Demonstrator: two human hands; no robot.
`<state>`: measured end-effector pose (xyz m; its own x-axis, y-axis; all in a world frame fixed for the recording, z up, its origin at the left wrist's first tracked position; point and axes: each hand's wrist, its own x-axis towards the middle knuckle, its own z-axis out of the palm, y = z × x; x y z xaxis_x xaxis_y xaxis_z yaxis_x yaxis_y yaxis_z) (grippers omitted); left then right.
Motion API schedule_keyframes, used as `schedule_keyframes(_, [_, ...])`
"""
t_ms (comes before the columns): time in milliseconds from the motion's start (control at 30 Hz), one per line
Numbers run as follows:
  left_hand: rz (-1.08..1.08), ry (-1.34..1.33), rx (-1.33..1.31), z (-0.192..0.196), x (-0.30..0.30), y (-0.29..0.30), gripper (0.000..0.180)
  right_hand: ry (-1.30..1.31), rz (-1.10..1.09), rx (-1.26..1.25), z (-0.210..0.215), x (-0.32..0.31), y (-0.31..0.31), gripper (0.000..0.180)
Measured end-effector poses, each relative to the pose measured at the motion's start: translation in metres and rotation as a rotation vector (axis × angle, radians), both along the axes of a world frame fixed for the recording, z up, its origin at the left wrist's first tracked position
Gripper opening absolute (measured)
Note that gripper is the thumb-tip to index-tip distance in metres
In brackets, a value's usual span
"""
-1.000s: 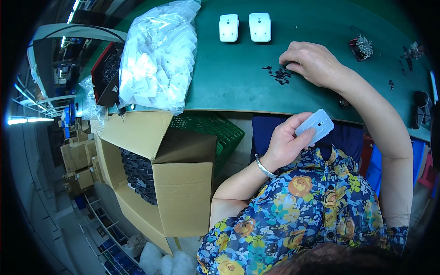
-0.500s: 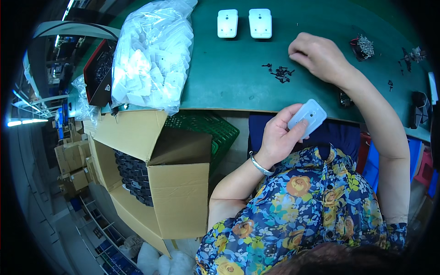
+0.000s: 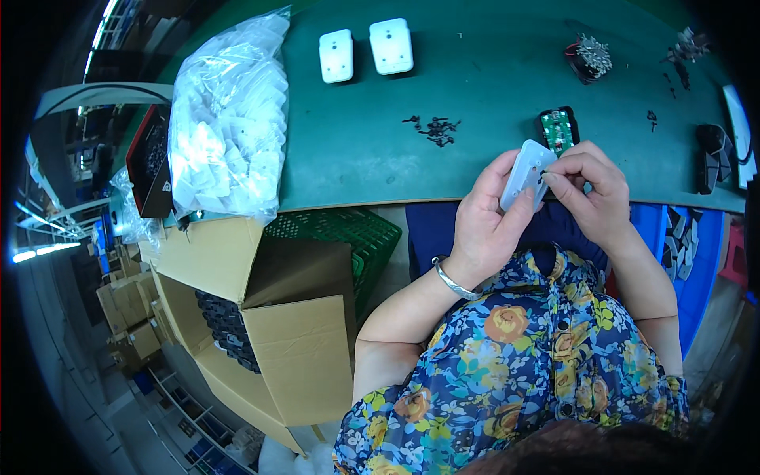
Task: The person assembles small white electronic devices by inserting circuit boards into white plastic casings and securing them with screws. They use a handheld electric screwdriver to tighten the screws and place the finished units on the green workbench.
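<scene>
My left hand (image 3: 492, 218) holds a white plastic cover (image 3: 522, 170) tilted up, thumb on its face and fingers behind. My right hand (image 3: 590, 186) is closed in a pinch against the cover's right side, beside a small hole. A tiny dark spot shows at those fingertips, too small to name. Just beyond the hands lies a black housing with a green circuit board (image 3: 558, 131). A scatter of small black parts (image 3: 438, 131) lies to the left of it on the green table (image 3: 348, 170).
Two white covers (image 3: 336, 57) stand at the back. A clear bag of white parts (image 3: 229, 134) lies at the left, beside a dark box (image 3: 150, 158). At the right are a bundle of metal-tipped pieces (image 3: 590, 59) and black casings (image 3: 715, 158). Below the table edge stands an open carton (image 3: 301, 356).
My right hand has come back from beyond the small black parts to the white cover. My left hand has turned the cover more upright. The view has shifted, uncovering the circuit board.
</scene>
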<state>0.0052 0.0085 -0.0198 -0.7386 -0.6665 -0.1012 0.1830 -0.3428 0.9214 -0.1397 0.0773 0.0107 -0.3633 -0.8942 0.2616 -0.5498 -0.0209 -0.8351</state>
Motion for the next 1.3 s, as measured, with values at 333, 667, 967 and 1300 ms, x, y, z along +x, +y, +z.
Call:
schedule_keyframes(333, [-0.053, -0.045, -0.075, 0.001, -0.001, 0.007, 0.042, 0.007, -0.029, -0.031, -0.007, 0.0, 0.008, 0.009])
schedule_keyframes(667, [-0.028, 0.005, 0.011, 0.0, -0.002, 0.011, 0.037, 0.091, -0.079, 0.025, -0.003, 0.004, 0.008, 0.01])
schedule_keyframes(967, [0.097, -0.115, -0.229, -0.008, -0.002, 0.013, 0.032, 0.263, -0.062, -0.032, -0.002, 0.008, 0.005, 0.013])
schedule_keyframes(1300, [0.097, -0.131, -0.335, -0.006, -0.001, 0.01, 0.027, -0.337, -0.198, 0.02, -0.012, 0.017, 0.011, 0.026])
